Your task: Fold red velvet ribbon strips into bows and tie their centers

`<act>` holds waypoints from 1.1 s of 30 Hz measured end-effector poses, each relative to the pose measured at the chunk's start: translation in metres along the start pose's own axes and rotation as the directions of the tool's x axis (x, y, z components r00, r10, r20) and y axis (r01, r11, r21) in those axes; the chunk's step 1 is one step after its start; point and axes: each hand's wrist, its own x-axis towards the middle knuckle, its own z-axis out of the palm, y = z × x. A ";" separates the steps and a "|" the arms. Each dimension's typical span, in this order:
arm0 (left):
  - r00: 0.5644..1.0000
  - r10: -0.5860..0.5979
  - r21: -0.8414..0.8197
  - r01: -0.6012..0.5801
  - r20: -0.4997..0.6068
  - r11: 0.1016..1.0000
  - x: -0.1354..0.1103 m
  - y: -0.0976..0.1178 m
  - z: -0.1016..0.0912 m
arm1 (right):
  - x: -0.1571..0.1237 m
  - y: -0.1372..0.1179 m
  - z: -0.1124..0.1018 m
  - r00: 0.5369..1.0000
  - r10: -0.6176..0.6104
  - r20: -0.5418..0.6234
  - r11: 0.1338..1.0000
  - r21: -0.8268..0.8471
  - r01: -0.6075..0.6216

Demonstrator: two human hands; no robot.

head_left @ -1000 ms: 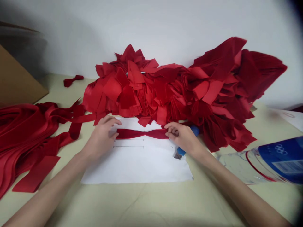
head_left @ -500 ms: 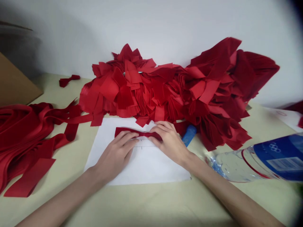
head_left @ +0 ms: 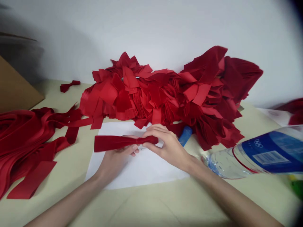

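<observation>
And up it comes: the red ribbon strip [head_left: 113, 142] has lifted off the white paper [head_left: 146, 171], with my left hand [head_left: 117, 159] closed under its middle and my right hand [head_left: 167, 146] pinching the near end, so the folding's now mid-air.

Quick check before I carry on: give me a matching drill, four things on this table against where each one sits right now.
1 red ribbon strip
2 water bottle
3 cardboard box
4 blue stick

A far left edge
B lying on its side, right
C partly behind the right hand
D held above the white paper

Pairs: 1-D, 2-B, 3-A, 4-C.
</observation>
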 end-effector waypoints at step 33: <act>0.961 0.208 0.120 -0.231 0.180 0.965 -0.007 0.002 0.004 | 0.001 -0.017 -0.006 0.969 0.183 0.163 0.969 0.135 -0.206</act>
